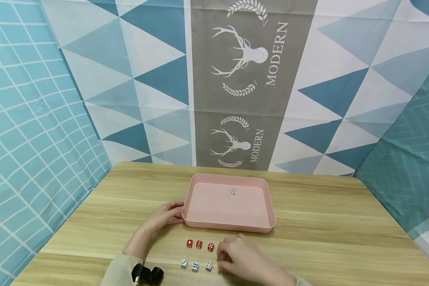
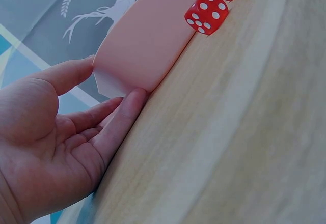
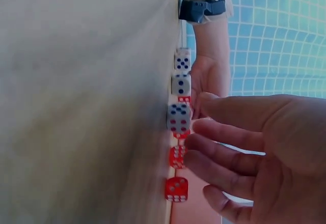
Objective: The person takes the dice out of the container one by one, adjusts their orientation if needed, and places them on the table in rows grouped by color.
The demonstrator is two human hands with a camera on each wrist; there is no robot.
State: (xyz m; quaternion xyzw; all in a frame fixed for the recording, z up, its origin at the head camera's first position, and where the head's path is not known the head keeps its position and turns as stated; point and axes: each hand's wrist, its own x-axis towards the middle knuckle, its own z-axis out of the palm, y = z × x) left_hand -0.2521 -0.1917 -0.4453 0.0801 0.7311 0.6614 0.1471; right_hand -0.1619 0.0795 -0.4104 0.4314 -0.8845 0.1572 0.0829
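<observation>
My left hand (image 1: 166, 214) touches the left side of a shallow pink tray (image 1: 228, 229). In the left wrist view its thumb tip lies at the tray's rim and a fingertip sits low at the corner, by the tabletop. A single white die (image 1: 233, 192) lies inside the tray. Near the front wall three red dice (image 1: 199, 244) form a row, with three white dice (image 1: 195, 267) closer to me. My right hand (image 1: 241, 258) is just right of both rows, its fingers loosely bent beside a white die (image 3: 178, 118) and holding nothing. It overlaps the red dice (image 3: 176, 189) in the right wrist view.
A wood-grain table (image 1: 325, 234) carries everything. Behind it hangs a patterned cloth (image 1: 236, 79) with deer heads, and a blue tiled cloth (image 1: 32, 119) lines the left side. A black wrist device (image 1: 148, 274) sits at my left sleeve.
</observation>
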